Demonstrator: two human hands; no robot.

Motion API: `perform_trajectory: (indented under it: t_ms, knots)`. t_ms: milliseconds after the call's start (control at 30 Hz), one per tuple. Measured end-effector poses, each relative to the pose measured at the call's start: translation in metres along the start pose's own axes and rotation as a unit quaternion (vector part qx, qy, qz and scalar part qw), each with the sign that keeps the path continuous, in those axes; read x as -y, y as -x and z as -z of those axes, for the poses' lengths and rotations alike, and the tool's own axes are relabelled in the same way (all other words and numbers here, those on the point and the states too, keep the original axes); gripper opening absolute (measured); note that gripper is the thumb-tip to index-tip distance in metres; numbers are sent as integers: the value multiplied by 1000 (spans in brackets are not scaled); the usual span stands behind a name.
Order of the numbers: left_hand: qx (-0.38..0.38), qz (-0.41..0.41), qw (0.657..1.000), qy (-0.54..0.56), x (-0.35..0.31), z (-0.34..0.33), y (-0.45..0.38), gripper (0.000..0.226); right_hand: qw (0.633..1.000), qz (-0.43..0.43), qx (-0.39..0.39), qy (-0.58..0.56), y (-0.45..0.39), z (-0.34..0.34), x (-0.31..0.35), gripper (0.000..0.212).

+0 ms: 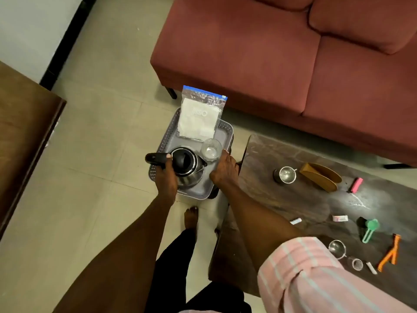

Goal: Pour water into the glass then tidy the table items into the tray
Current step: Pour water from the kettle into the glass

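A person carries a grey perforated tray (222, 129) over a tiled floor. The left hand (165, 179) curls around the near-left rim, its thumb on the black handle of a steel kettle (187, 163) just beside those fingers. The right hand (223, 170) grips the right rim — a clear glass (211, 149) stands just past its fingertips. Beyond both, a zip bag (199, 116) leans on the far wall.
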State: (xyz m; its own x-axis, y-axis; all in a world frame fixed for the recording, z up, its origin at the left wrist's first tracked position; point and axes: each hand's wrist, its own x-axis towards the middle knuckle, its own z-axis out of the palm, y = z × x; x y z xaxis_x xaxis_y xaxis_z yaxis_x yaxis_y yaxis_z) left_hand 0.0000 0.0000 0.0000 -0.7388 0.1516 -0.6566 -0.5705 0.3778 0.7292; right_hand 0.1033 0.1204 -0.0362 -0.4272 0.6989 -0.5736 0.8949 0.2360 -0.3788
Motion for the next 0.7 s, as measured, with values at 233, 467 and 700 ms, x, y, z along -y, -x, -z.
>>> perform_trajectory:
  t_ms: [233,467,700]
  knots:
    - [-31,52,991,121,0,-8,-21,51,999,24,10,28,-30,-10,-5,97]
    - [-29,122,977,174,0,-8,-39,52,999,26,-15,32,-66,-15,-7,101]
    - [-73,157,959,223,7,-10,-61,62,995,72,-13,-72,-86,-19,-7,97]
